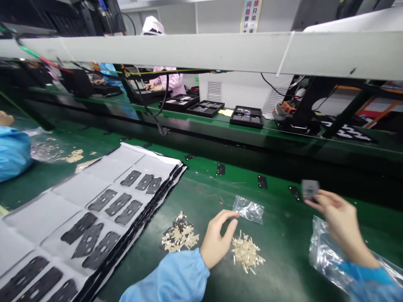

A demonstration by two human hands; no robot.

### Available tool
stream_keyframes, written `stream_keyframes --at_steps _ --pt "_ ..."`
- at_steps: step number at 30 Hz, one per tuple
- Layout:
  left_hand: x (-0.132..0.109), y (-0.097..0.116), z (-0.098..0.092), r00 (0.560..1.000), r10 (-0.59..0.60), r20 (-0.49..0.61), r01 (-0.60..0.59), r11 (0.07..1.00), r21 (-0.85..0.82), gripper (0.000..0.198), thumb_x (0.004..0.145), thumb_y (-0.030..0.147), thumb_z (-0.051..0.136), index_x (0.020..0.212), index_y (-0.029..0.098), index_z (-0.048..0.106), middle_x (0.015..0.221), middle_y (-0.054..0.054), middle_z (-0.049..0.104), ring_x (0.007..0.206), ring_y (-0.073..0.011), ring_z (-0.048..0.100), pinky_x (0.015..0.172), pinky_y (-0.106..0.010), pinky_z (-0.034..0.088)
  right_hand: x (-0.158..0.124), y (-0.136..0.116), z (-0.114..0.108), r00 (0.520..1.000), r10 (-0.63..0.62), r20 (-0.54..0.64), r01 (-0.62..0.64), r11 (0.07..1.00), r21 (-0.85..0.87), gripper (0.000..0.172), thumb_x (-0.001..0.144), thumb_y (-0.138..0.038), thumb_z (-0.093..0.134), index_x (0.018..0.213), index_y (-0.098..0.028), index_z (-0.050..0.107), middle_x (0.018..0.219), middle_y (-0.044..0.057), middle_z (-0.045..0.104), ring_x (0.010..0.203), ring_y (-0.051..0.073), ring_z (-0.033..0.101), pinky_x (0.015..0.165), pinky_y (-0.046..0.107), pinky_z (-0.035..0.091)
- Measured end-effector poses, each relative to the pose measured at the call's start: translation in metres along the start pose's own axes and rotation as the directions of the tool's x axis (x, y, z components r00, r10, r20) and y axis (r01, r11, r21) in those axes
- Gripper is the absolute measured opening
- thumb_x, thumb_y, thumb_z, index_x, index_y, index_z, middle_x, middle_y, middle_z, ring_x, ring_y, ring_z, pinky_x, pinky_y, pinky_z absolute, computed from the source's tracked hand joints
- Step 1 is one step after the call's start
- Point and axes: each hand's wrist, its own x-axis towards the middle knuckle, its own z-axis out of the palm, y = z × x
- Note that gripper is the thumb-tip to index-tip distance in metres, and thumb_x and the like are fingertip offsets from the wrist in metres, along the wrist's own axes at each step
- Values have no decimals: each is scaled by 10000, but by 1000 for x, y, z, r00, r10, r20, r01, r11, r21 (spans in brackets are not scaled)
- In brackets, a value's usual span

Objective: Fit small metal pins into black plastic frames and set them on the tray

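My right hand [340,216] grips a small flat grey plate [310,188] by its lower edge, raised at the right near the back of the green bench. My left hand [218,237] is open over the bench, thumb and forefinger apart with nothing between them. It hovers between a pile of small pale strips [247,252] on its right and a mixed pile of pale and black bits [181,233] on its left. Just beyond its fingertips lies a clear zip bag [248,209]. A larger clear plastic bag [327,251] lies under my right forearm.
At left, a stack of white sheet trays [69,184] holds several black plates [118,203]. Small black parts [262,182] lie in a row along the bench's back. Black trays [247,116] stand on the far ledge below a white beam [201,52]. A co-worker's blue sleeve [14,153] is at left.
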Motion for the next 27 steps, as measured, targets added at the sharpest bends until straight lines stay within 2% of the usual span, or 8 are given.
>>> stream_keyframes --at_steps 2,4,6,7,11,15,19,27 --pt "-2 5 3 994 -76 84 91 976 -200 309 900 303 448 1171 194 547 1141 -102 619 1065 -202 573 945 -374 446 -69 -20 27 911 58 409 -152 968 201 340 710 -348 690 1009 -202 627 859 97 699 717 273 699 723 384 557" --pt "-7 11 7 978 -90 190 153 924 -350 380 899 347 443 1237 182 501 1215 -116 586 1119 -210 549 986 -378 418 -136 -35 51 719 29 694 -264 936 234 387 687 -364 726 1026 -208 622 900 83 696 705 258 694 686 381 571" --pt "-13 17 8 967 -97 235 191 886 -422 384 904 377 419 1200 161 534 1187 -122 605 1095 -219 565 978 -377 422 -186 -44 66 586 -1 810 -330 913 239 382 701 -371 718 1038 -217 627 989 86 681 800 267 681 672 378 579" --pt "-16 19 5 969 -114 219 202 877 -437 377 910 384 400 1159 152 562 1136 -120 632 1055 -219 586 957 -373 434 -202 -46 70 571 -9 821 -337 909 244 365 712 -382 706 1030 -220 631 1022 89 672 855 276 667 668 376 582" --pt "-33 12 -33 974 -213 -80 171 917 -361 308 906 359 410 1053 153 587 849 -58 665 814 -168 621 799 -301 480 -215 -36 67 680 1 734 -249 941 229 316 747 -407 668 1009 -232 637 1082 89 652 986 277 619 720 354 575" --pt "-52 -8 -94 931 -235 -278 246 969 5 245 869 360 471 911 162 608 755 -14 592 646 -122 544 585 -224 424 -199 -13 60 787 14 617 -183 960 211 279 765 -428 641 944 -214 659 977 93 684 921 259 636 705 325 565" --pt "-65 -20 -121 985 -132 -109 166 897 410 222 865 311 479 757 167 609 724 -10 542 602 -114 492 569 -229 392 -194 -1 62 799 26 601 -186 961 206 305 750 -442 651 918 -188 671 877 89 694 813 237 647 660 311 560" --pt "-60 -36 -97 992 -102 70 34 770 638 92 804 284 560 775 200 587 832 -26 555 751 -165 578 690 -258 443 -192 0 58 802 27 597 -198 955 223 322 733 -452 665 891 -171 675 800 86 686 720 210 637 614 293 551"
